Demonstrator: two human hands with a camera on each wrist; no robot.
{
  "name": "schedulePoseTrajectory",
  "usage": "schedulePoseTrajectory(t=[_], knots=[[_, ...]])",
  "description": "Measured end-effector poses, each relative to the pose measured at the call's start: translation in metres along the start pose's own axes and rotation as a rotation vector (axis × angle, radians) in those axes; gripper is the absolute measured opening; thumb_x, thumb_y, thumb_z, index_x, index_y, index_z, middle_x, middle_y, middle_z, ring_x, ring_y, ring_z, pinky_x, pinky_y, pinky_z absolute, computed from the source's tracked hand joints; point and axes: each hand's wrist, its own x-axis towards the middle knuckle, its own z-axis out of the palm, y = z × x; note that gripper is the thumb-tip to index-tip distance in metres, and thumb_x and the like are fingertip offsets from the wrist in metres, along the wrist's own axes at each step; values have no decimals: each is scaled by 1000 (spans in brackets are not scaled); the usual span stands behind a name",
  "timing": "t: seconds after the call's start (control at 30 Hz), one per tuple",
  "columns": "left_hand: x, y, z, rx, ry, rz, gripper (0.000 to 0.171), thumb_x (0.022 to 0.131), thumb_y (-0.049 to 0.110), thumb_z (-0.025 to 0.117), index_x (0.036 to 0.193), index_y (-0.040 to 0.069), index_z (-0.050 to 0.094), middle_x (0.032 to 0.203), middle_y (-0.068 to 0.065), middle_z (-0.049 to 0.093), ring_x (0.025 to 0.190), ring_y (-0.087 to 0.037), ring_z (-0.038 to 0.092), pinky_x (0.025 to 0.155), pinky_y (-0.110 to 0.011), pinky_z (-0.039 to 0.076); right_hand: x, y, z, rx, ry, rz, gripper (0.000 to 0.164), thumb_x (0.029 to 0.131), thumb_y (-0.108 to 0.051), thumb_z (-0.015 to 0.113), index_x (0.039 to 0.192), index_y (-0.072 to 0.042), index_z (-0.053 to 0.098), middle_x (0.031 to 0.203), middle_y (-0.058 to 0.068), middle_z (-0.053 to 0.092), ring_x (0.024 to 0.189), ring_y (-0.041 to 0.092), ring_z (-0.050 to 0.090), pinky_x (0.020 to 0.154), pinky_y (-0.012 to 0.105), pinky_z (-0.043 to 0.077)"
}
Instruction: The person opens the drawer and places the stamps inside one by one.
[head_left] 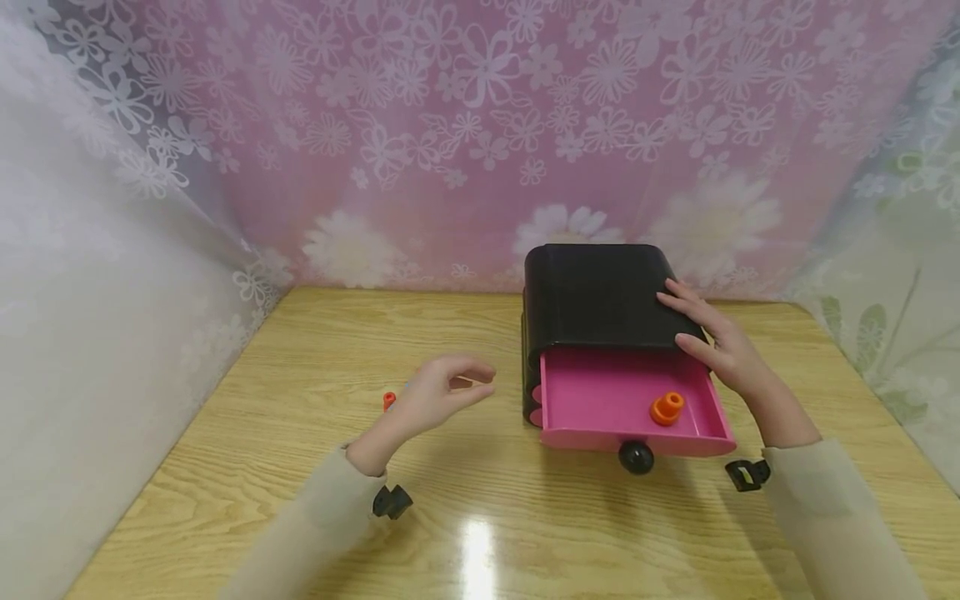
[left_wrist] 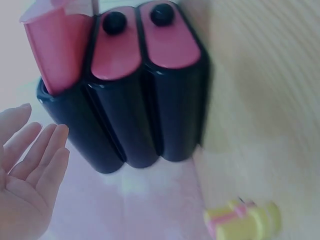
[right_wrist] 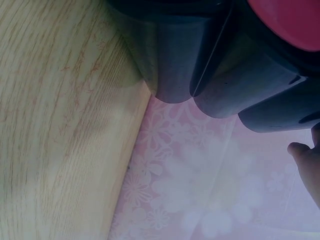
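A black drawer unit (head_left: 600, 296) with pink drawers stands right of centre. Its top drawer (head_left: 592, 392) is pulled out, and an orange stepped plastic piece (head_left: 666, 408) sits inside toward the right front. The lower two drawers (left_wrist: 116, 55) are closed, as the left wrist view shows. My right hand (head_left: 720, 337) rests on the unit's top right edge, fingers extended. To the left of the unit, my left hand (head_left: 442, 392) hovers over the table, fingers loosely bent and holding nothing. A black round knob (head_left: 636, 457) marks the open drawer's front.
A small orange-red piece (head_left: 389, 401) lies on the table, partly hidden by the left hand. The left wrist view shows a yellow and pink toy (left_wrist: 243, 221) on the wooden table (head_left: 300, 358). Flowered cloth (head_left: 420, 150) hangs behind and at both sides.
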Motion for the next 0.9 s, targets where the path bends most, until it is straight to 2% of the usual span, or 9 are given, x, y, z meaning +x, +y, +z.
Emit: schedulePoseTrajectory(t=[0.17,0.37,0.67,0.9], knots=[[-13,-13,-11,40,22,-35,20,83,10,62,100,1,64,103,-9,60,92,-17,57,76,-26,48,0,2,0,-7,-4,-3,49,83,2,49,131,1,38,142,18,21,132,27,9,104,43,8],[-29,-31,-25,66,52,-91,17,82,8,63,98,1,64,97,-8,61,86,-17,58,75,-26,48,0,4,0,-10,4,-18,49,83,2,48,131,2,38,142,19,21,132,24,10,104,35,10],[-47,-55,-46,139,101,-198,23,82,15,63,100,1,63,100,-14,61,92,-21,58,75,-28,49,0,2,-1,-4,21,-6,48,83,1,48,131,0,40,142,17,23,132,27,10,104,38,8],[-57,-64,-53,187,124,-242,23,83,10,61,101,-4,61,98,-14,61,91,-25,58,75,-34,49,-1,4,1,-13,31,-6,48,82,2,49,129,1,41,141,17,24,132,22,11,104,35,10]])
